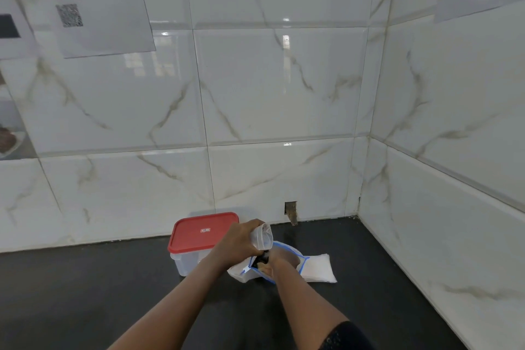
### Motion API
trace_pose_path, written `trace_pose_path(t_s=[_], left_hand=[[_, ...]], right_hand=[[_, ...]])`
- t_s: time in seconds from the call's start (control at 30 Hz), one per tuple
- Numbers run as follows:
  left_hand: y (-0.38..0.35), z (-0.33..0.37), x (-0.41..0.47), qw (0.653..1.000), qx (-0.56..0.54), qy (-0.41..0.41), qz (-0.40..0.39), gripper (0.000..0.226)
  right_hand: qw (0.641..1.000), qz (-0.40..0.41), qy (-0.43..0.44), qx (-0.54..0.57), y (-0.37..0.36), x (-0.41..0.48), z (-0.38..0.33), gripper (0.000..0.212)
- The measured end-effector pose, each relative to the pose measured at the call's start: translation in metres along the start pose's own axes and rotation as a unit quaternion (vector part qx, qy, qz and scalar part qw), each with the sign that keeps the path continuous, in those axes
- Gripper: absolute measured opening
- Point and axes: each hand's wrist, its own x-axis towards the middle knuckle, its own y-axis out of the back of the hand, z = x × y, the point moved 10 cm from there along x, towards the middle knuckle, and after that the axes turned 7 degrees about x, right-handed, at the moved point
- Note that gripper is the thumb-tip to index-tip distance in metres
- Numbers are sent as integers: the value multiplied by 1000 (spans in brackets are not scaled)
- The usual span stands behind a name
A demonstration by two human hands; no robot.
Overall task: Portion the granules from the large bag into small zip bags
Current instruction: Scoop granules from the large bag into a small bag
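A large clear bag with blue zip edges (pixel 298 260) lies open on the dark counter. My right hand (pixel 279 263) reaches inside its mouth, among dark granules (pixel 261 260); what its fingers do there is hidden. My left hand (pixel 241 241) grips a small clear plastic cup (pixel 262 236), tilted on its side just above the bag's opening. A stack of small white zip bags (pixel 319 268) lies flat right behind the large bag.
A clear plastic box with a red lid (pixel 199 233) stands to the left, touching my left wrist. Tiled walls close the counter (pixel 113 293) at the back and right. A paper sheet with a code (pixel 85 8) hangs on the wall.
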Motion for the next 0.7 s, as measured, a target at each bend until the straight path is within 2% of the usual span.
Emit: trace_pose_path(t_s=[0.03, 0.13, 0.17, 0.27, 0.47, 0.57, 0.7], left_hand=[[-1, 0, 1, 1000, 1, 3, 3, 48], [-2, 0, 2, 1000, 0, 12, 11, 49], [-2, 1, 2, 1000, -2, 12, 11, 49], [-6, 4, 3, 1000, -2, 9, 3, 48], [-5, -4, -3, 999, 2, 35, 4, 50], [-4, -3, -3, 999, 0, 47, 16, 44], [-8, -1, 0, 998, 1, 61, 19, 44]], right_hand=[[1000, 5, -8, -9, 2, -7, -2, 22], [999, 0, -14, 44, 3, -15, -9, 35], [1000, 3, -8, 27, 4, -17, -10, 34], [1000, 0, -5, -6, 5, -19, -9, 19], [999, -24, -29, -7, 2, -23, -6, 13], [999, -28, -16, -41, 1, -35, -12, 9], [994, 8, 44, -98, 12, -40, -25, 4]])
